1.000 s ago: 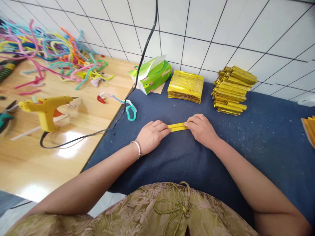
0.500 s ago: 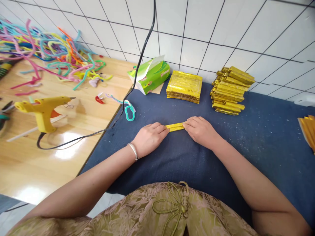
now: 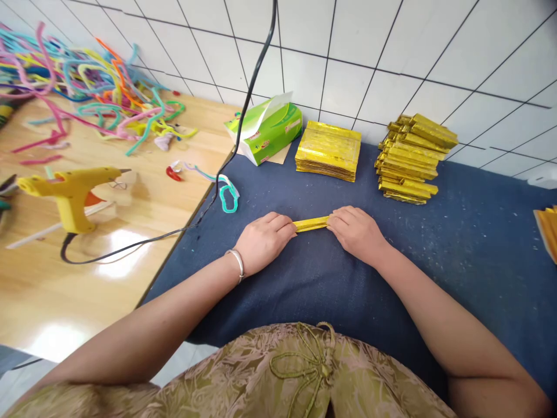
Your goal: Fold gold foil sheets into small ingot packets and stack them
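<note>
A narrow folded strip of gold foil paper lies low over the dark blue cloth, its ends covered by my fingers. My left hand is closed on the strip's left end, and a silver bangle circles that wrist. On the right end, my right hand pinches it with bent fingers. Beyond the hands sits a flat stack of gold foil sheets. To its right rises a pile of folded gold foil strips. The thumbs are mostly hidden.
A green tissue pack stands by the tiled wall. On the wooden table at left lie a yellow glue gun and tangled pipe cleaners. The black cord runs across the cloth's edge. More gold foil shows at far right.
The view has shifted slightly. Both hands still hold the gold strip in nearly the same place, and its visible part looks a little narrower.
</note>
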A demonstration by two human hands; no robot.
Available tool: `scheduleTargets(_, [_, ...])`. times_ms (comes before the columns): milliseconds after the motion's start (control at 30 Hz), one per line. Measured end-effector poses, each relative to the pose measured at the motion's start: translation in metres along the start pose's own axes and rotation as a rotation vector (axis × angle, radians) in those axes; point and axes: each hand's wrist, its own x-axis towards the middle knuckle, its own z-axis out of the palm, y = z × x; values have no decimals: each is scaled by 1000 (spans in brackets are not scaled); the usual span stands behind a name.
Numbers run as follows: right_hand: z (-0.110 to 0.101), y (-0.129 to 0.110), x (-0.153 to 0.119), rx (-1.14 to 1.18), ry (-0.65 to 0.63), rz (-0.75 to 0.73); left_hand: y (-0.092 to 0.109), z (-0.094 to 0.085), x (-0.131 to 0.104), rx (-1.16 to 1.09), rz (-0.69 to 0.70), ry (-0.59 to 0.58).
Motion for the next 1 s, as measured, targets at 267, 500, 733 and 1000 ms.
scheduleTargets(267, [5,-2,8,152,29,211,-5,4,8,-224,-106,55])
scheduleTargets(500, [7,-8,18,166,50,358,-6,10,17,-226,-260,40])
scheduleTargets(733, [11,-7,16,107,71,352,-11,9,16,-254,-202,19])
scheduleTargets(1000, [11,-4,11,175,44,206,-12,5,14,-293,-103,-34])
